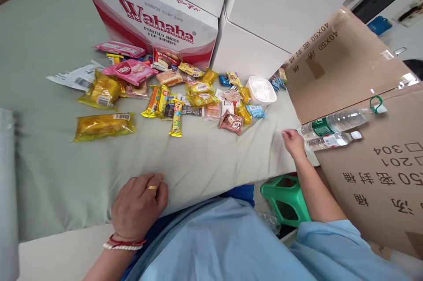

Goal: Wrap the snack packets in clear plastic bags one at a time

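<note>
My left hand (140,204) rests on the front edge of the pale green cloth (185,162), its fingers curled into a loose fist with nothing showing in them. It wears a gold ring and a red and white bracelet. On the right, my right hand (294,143) is closed beside the bases of a large clear water bottle (346,118) and a small bottle (333,141), both lying on their sides. Nothing shows in its fingers. Beyond my hands lie several packaged snacks: a long yellow bread pack (104,127), a yellow stick pack (176,118) and a brown packet (231,123).
A Wahaha water carton (158,21) and white boxes (261,8) stand behind the snacks. Near them is a white plastic bowl (261,90). A large brown cardboard box (373,184) fills the right side. Below the edge stands a green stool (286,199).
</note>
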Tool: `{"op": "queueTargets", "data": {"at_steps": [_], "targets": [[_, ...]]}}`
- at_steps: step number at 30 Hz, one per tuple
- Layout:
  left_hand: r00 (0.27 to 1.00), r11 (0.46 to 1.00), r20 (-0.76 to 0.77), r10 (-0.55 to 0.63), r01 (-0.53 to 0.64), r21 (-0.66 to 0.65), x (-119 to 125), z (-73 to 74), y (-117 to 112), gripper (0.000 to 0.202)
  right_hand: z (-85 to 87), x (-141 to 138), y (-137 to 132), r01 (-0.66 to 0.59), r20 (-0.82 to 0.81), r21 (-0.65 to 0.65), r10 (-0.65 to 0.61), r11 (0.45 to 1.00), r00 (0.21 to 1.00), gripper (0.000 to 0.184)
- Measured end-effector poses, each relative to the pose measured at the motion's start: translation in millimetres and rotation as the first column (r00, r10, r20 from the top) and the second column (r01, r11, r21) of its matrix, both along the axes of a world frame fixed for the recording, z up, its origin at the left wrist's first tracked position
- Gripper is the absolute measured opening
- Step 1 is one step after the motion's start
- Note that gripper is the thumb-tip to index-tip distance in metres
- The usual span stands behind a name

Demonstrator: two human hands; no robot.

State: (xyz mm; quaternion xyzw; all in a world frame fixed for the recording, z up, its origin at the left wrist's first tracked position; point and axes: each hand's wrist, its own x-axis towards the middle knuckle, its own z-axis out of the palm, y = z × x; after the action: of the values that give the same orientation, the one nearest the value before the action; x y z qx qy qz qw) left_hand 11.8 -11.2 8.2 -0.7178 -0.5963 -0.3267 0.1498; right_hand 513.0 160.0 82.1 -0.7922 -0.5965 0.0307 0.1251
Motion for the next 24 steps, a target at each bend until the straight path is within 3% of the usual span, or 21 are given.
{"op": "queueTargets", "data": {"at_steps": [1,2,3,5,6,8,12,15,17,19,24], "targets": [[0.999,1.000,0.037,-0.016,0.016,0.000,0,0.9,-1,0.014,-2.9,-25,-3,-0.116,-0.044,-0.007,0.116,0.993,0.992,0.032],[0.995,0.999,0.089,-0.033,0.034,-0.003,-1,2.3,-1,0.014,-5.2,-51,-4,-0.345,-0.094,0.030,0.346,0.938,0.934,0.031],[0.987,0.999,0.153,-0.049,0.051,-0.008,-3,4.1,-2,0.014,-6.5,-75,-5,-0.535,-0.093,0.091,0.542,0.840,0.835,0.030],[0.959,0.998,0.276,-0.057,0.065,-0.021,-9,8.4,-6,0.013,-5.1,-116,4,-0.683,0.006,0.189,0.694,0.706,0.720,0.028],[0.948,0.998,0.313,-0.047,0.057,-0.023,-13,10.4,-8,0.012,-2.4,-130,15,-0.687,0.057,0.225,0.694,0.691,0.717,0.029],[0.941,1.000,0.338,-0.003,0.012,-0.025,-21,12.3,-14,0.010,5.7,-144,49,-0.605,0.130,0.294,0.596,0.740,0.793,0.032],[0.942,0.989,0.311,0.127,-0.095,-0.114,-33,3.4,-21,0.012,22.8,-136,144,-0.269,0.132,0.338,0.238,0.902,0.962,0.044],[0.962,0.988,0.238,0.136,-0.113,-0.108,-33,-10.1,-21,0.015,27.3,-127,194,0.022,-0.002,0.173,-0.022,0.985,1.000,0.049],[0.965,0.984,0.203,0.167,-0.152,-0.090,-30,-17.3,-21,0.016,24.2,-125,206,0.108,-0.067,0.025,-0.106,0.994,0.992,0.041],[0.966,0.979,0.167,0.197,-0.184,-0.089,-28,-21.1,-20,0.018,17.7,-127,206,0.126,-0.087,-0.016,-0.127,0.992,0.988,0.034],[0.983,0.986,0.071,0.167,-0.165,-0.035,-28,-20.6,-23,0.023,1.7,-130,190,0.142,-0.106,0.137,-0.128,0.980,0.986,0.035]]}}
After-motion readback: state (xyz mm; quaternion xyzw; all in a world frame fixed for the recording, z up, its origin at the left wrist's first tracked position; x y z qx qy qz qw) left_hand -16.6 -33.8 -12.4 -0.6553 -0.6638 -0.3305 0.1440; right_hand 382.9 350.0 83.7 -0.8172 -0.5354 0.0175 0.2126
